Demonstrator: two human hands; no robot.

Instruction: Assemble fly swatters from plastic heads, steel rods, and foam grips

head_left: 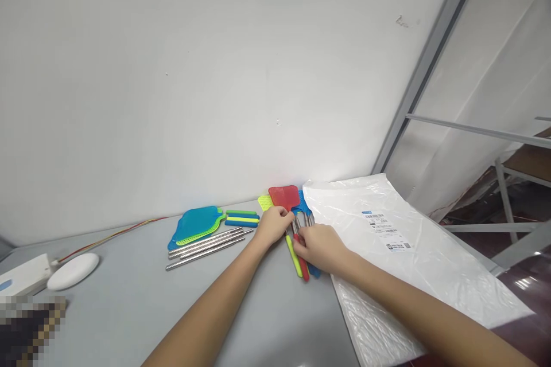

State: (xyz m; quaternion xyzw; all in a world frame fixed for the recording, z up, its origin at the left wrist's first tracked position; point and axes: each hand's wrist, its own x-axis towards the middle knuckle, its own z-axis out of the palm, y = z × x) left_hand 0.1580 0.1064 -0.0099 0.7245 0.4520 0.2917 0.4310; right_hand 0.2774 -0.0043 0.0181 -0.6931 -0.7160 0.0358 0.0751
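A red fly swatter (284, 195) lies over a yellow-green fly swatter (294, 255) and a blue one (303, 203), near the wall. My left hand (274, 225) is closed at the neck of the red swatter, below its head. My right hand (321, 245) has its fingers wrapped at the upper part of the red handle, partly hiding the metal rods. To the left are loose blue and green swatter heads (198, 223), several metal rods (206, 249) and several coloured handles (241, 219).
A large white plastic mailing bag (353, 206) with a label covers the table's right side. At far left lie a white rounded object (73, 271), a white box (26, 276) and thin coloured wires (107, 236). The white wall (215, 97) rises behind the grey table (142, 287).
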